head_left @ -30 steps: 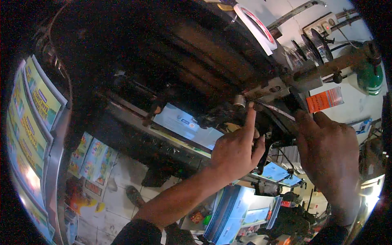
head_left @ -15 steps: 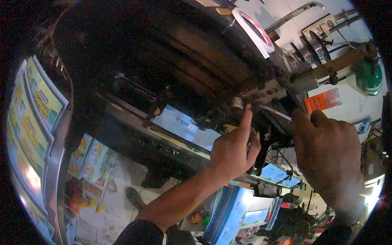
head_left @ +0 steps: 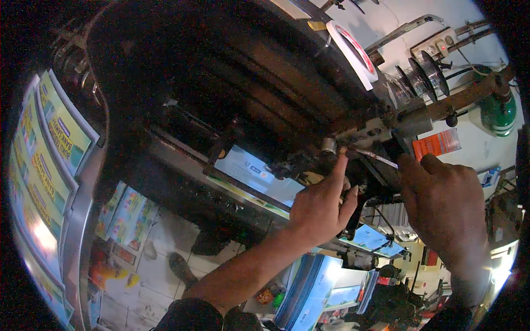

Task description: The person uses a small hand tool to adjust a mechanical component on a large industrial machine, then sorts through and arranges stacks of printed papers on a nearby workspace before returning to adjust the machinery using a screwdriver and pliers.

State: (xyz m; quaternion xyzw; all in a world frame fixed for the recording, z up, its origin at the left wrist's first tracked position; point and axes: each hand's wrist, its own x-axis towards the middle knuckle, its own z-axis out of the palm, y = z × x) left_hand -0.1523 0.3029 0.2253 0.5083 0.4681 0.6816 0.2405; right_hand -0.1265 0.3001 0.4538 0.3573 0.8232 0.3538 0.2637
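My left hand [head_left: 318,209] reaches up to a dark machine [head_left: 265,71], index finger stretched out and thumb apart. Its fingertip meets the machine just below a round metal knob [head_left: 328,145], beside the far end of a slim metal tool [head_left: 376,158]. My right hand [head_left: 446,201] is closed on the near end of that tool. The tool's exact kind is unclear, as the fist hides its handle. Above it runs a greasy metal block [head_left: 367,132] on a bar. What my left hand's lower fingers touch is hidden.
Printed sheets [head_left: 47,154] are stacked at the far left, with a blue stack [head_left: 306,292] below. A white tape roll [head_left: 353,52] rests on the machine's upper edge. Wire spools [head_left: 425,77], a green cylinder [head_left: 497,113] and an orange label [head_left: 436,143] are at right.
The whole view has shifted slightly, moving the scene a little right. Both hands keep nearly the same place on the machine and tool.
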